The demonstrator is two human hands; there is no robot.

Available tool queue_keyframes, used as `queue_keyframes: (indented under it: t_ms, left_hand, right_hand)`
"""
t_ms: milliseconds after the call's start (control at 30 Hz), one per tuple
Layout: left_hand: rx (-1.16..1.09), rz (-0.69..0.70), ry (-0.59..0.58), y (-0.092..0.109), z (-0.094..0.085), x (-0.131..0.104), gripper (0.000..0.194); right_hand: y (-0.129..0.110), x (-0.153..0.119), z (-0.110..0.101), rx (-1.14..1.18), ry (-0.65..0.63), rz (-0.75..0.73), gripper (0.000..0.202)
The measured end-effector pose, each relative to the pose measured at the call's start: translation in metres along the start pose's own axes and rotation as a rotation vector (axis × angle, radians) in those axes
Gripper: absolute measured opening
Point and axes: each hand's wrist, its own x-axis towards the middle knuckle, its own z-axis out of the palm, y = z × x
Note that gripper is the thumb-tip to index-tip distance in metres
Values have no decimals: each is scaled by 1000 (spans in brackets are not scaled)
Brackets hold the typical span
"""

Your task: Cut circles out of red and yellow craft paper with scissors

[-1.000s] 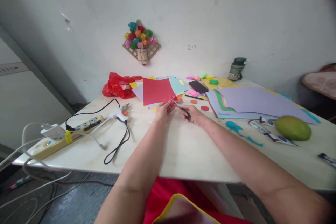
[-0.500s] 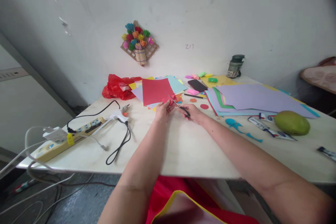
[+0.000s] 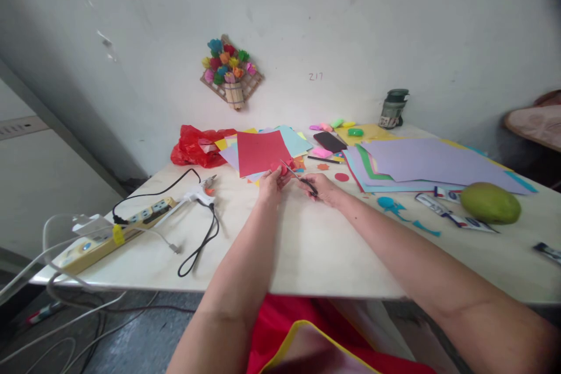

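Red paper, a small cut piece [image 3: 284, 169], was pinched between the thumb and fingers of the person's left hand [image 3: 270, 183], just beyond the near edge of a large rectangular red sheet [image 3: 259, 152]. The right hand [image 3: 322, 188] was closed around the dark handles of a pair of metal-bladed scissors [image 3: 312, 188], whose blades reached leftward to the small piece; how far apart they stood was too fine to tell. Both hands were above a pale, smooth-topped table [image 3: 324, 251]. Near the right hand lay a flat red paper disc [image 3: 342, 177] and a small orange scalloped paper shape [image 3: 323, 167]. Farther right were thin, curved blue paper scraps [image 3: 391, 204] and broad lavender sheets [image 3: 433, 160], with a rounded green fruit [image 3: 489, 203] beyond the scraps. A white glue gun [image 3: 199, 196] lay well left of the hands.
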Motion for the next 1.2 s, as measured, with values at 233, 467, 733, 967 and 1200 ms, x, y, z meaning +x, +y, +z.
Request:
queue_keyframes:
  t_ms: [233,467,733,967,1200]
  left_hand:
    - [-3,-9,33,2,1,0,16]
    - [-16,-11,35,3,0,1,19]
    - [0,-35,-13,1,0,1,15]
    - [-22,-12,11,1,0,2,19]
    - [-20,-19,7,0,0,2,13]
  right_hand:
    - [-2,-1,1,11,2,16,27]
    - [-4,-1,2,34,-1,39,24]
    - [-1,0,1,46,-12,27,27]
    - [2,2,0,41,2,34,21]
    - [4,3,-1,45,-11,21,27]
